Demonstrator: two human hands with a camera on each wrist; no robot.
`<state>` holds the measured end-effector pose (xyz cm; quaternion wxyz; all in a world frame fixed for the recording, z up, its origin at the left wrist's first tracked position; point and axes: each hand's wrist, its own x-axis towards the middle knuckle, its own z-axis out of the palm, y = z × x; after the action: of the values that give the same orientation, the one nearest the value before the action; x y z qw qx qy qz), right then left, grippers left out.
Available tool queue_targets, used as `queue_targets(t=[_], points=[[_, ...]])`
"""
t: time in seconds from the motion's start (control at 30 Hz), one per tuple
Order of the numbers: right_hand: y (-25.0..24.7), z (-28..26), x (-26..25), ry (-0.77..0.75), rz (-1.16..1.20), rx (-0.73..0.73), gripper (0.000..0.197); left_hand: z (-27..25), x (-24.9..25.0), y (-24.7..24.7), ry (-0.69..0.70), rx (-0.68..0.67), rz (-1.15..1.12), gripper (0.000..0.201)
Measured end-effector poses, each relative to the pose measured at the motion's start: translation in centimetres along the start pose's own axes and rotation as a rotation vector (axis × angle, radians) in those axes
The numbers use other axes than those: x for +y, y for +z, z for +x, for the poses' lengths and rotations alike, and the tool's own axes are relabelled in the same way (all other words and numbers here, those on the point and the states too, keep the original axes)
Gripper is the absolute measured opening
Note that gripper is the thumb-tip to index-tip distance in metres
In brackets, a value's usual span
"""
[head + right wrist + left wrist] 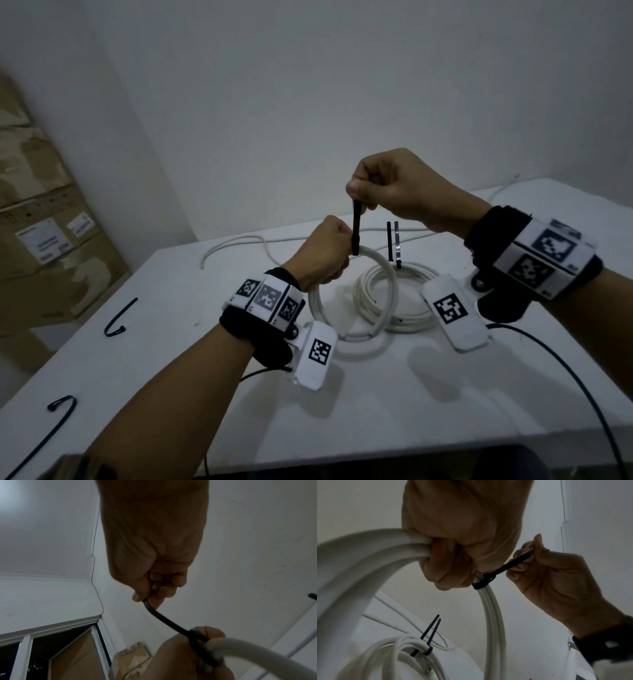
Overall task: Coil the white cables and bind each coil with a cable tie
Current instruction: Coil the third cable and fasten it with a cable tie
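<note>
My left hand grips a white cable coil at its top and holds it upright above the table; the coil runs through the fist in the left wrist view. A black cable tie is looped round the coil beside the fist. My right hand pinches the tie's free tail above the loop. The tie and its band show taut between the hands. A second white coil lies flat behind, bound with two black ties.
Two loose black ties lie on the white table at the left. A loose white cable trails along the far edge. Cardboard boxes stand at the left wall. Black wrist-camera leads cross the right side.
</note>
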<state>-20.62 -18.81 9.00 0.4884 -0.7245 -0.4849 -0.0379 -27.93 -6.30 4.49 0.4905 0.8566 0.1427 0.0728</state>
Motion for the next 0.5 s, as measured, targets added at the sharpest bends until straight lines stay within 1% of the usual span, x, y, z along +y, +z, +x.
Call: queue_targets(t=[0.07,0.13,0.27,0.37,0.43,0.5], points=[[-0.5,0.8,0.8,0.034,-0.096,0.057,0.024,-0.5,-0.1,0.6,0.000,-0.079,-0.015,0.010],[-0.9,1.4,1.8,0.090,-0.188,0.075,0.024,-1.0,-0.2,1.1,-0.015,-0.119,-0.055,0.012],[-0.6,1.9,3.5,0.174,-0.210,0.108,0.029,-1.1,-0.1,1.0,-0.045,-0.095,-0.120,0.018],[-0.8,1.3,2.2,0.122,-0.160,0.105,0.026,-0.9,-0.6,1.0,-0.060,-0.051,-0.063,0.015],[-0.8,0.5,0.7,0.048,-0.153,0.038,0.022,-0.7,-1.1,0.8,-0.057,0.017,-0.028,0.012],[-0.6,-0.3,-0.6,0.000,-0.176,-0.020,0.021,-0.5,-1.2,0.7,-0.051,0.053,-0.008,0.012]])
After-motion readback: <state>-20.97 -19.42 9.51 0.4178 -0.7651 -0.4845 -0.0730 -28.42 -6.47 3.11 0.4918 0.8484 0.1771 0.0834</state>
